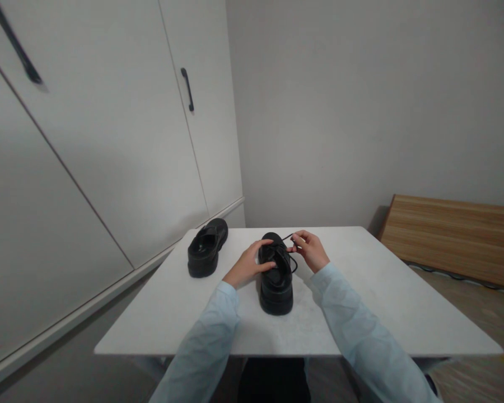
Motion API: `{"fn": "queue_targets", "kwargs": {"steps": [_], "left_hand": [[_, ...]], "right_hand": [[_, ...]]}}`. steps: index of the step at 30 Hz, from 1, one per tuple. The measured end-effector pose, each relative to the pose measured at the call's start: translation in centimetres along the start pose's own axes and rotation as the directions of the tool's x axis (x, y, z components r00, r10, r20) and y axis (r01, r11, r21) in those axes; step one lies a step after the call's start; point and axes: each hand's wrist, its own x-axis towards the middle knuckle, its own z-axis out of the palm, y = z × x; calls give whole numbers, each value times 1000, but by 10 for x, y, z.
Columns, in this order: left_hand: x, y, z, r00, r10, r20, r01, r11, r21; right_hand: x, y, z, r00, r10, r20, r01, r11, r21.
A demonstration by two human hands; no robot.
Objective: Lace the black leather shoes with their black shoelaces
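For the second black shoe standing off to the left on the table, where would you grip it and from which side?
Grip the other black shoe by its heel collar, from above on the near side. It stands upright on the white table, apart from both hands, its opening facing up and its heel toward the camera, so fingers can likely hook inside the rim.
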Motion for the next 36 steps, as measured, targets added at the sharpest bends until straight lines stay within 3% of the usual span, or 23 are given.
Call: {"fn": "queue_targets", "kwargs": {"steps": [8,10,14,18,23,28,36], "left_hand": [[0,4,0,1000,-4,6,4,1000,4],[0,5,0,1000,-6,5,6,1000,10],[1,6,0,1000,-9,4,9,1000,7],[1,6,0,1000,-14,3,14,1000,11],[1,7,0,1000,-21,1,21,1000,21],[1,8,-1,1000,-20,3,20,999,30],[1,5,0,1000,-12,-4,12,1000,27]], "right_hand": [[4,4,-2,983,-175,-53,149,936,-320],[3,4,-2,963,-265,-41,220,870,-441],[1,2,-2,895,-443,58,362,643,-674],[0,2,-3,861,-484,155,419,501,-757],[0,3,-6,842,-507,184,411,381,-828],[-1,1,-6,842,-508,183,404,368,-838],[-2,4,-2,835,-437,333,509,386,-770]]}}
